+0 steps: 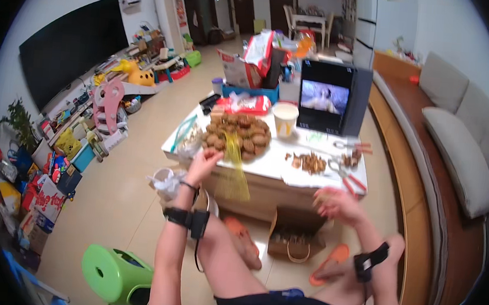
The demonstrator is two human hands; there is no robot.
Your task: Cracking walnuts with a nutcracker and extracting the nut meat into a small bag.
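My left hand (pixel 204 165) is at the table's near edge, beside the walnuts (pixel 250 144) and a clear zip bag (pixel 190 140). Its fingers are closed in a pinch; what they hold, if anything, is too small to make out. A yellow mesh net (pixel 234 177) lies partly over the walnuts and hangs down the table front. My right hand (pixel 338 205) is in the air above a brown paper bag (pixel 298 235), its fingers bent and blurred. On a white sheet lie brown shell pieces (pixel 310 163) and red-handled pliers (pixel 346 176).
A white cup (pixel 285 120) and a propped tablet (pixel 325 98) stand behind the walnuts. Another red-handled tool (pixel 354 145) lies at the table's right. A bag-lined bin (pixel 166 184) is by my left knee. A green stool (pixel 115 276) stands at lower left, a sofa (pixel 446 183) at right.
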